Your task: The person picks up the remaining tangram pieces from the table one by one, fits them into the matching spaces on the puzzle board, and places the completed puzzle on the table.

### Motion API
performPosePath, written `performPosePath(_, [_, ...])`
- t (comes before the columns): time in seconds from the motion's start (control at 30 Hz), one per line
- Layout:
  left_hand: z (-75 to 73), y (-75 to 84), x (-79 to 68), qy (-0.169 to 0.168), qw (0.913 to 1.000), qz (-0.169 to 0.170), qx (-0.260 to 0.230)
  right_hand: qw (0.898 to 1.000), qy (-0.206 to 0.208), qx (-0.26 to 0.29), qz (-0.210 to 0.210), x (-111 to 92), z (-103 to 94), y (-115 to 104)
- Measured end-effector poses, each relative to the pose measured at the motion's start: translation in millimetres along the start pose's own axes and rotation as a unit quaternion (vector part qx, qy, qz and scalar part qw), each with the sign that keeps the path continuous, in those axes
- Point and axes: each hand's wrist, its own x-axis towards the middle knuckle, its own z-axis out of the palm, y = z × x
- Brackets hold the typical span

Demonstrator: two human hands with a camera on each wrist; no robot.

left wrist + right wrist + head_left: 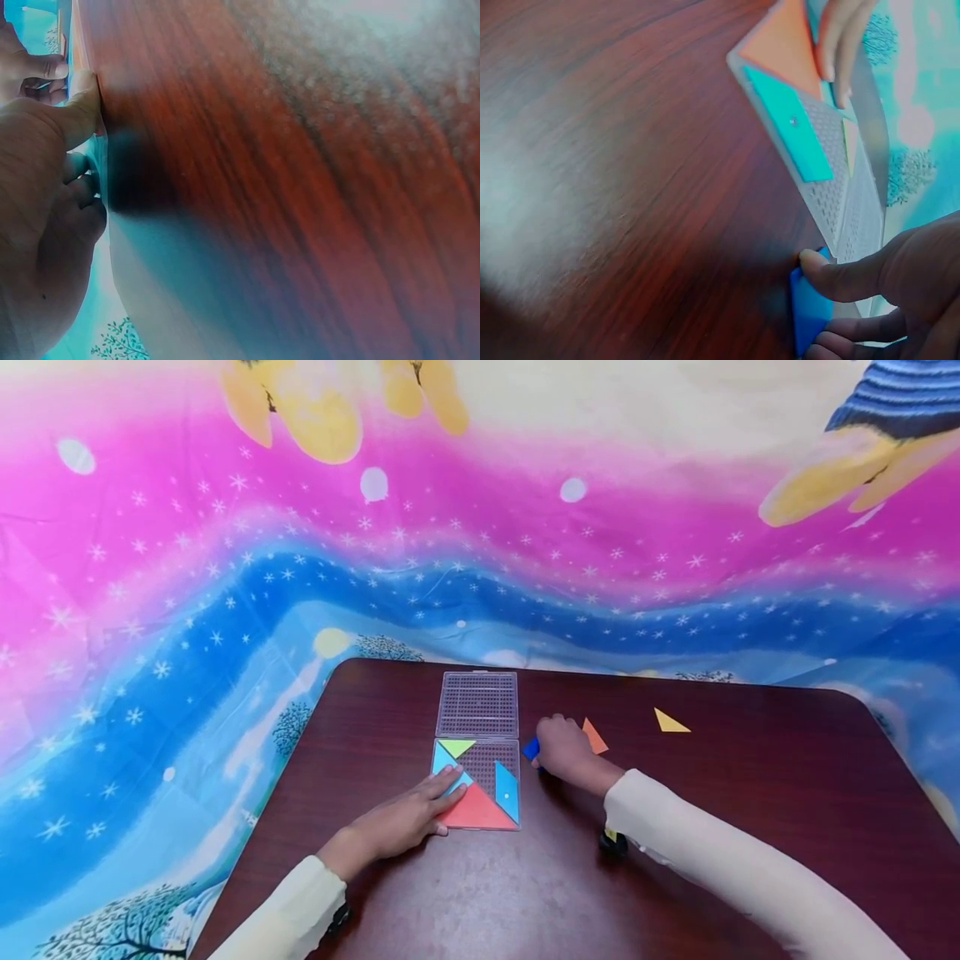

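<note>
A clear plastic case (477,706) lies unfolded on the table, its near half holding flat tangram pieces. In that half are a red triangle (480,810), a light blue triangle (441,760), a small green triangle (457,747) and a light blue parallelogram (506,789). My left hand (405,814) rests over the case's left side, fingers extended across the light blue and red triangles. Just right of the case, my right hand (567,750) pinches a dark blue tangram piece (810,307) between thumb and fingers, close over the tabletop. Part of that piece is hidden by the fingers.
An orange triangle (595,737) lies just beyond my right hand, and a yellow triangle (669,722) farther right. The dark wooden table (555,885) has rounded corners. Behind it hangs a printed cloth (480,527) in pink and blue.
</note>
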Motion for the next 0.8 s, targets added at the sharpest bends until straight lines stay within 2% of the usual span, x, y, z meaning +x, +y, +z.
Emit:
performPosePath(0.27, [1.2, -1.2, 0.4, 0.005, 1.0000, 0.001, 0.005, 0.998, -0.059, 0.022, 0.026, 10, -3.5, 3])
performPosePath(0.47, [0.8, -0.9, 0.3, 0.003, 1.0000, -0.002, 0.002, 0.996, -0.037, 0.075, 0.016, 10, -4.2, 10])
performPosePath(0.8, [1.4, 0.2, 1.3, 0.000, 1.0000, -0.003, 0.000, 0.992, -0.022, 0.123, -0.019, 10, -10.6, 21])
